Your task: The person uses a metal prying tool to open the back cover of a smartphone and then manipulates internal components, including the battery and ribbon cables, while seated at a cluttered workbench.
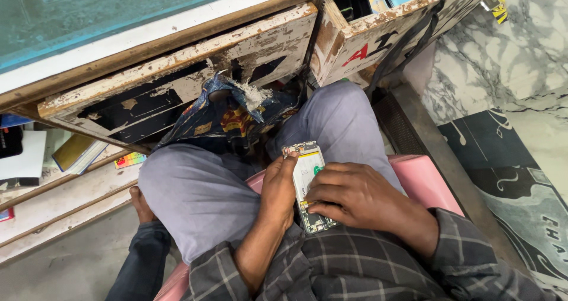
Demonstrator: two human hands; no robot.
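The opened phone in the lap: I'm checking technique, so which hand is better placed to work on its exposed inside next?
Probably the right hand: its fingers lie across the opened phone, curled onto the exposed inside. The left hand grips the phone's left edge, steadying it.

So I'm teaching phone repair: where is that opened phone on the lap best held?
Probably by its long side edges, coming from the sides. The opened phone lies face-up with boards exposed, as the left hand and right hand flank it.
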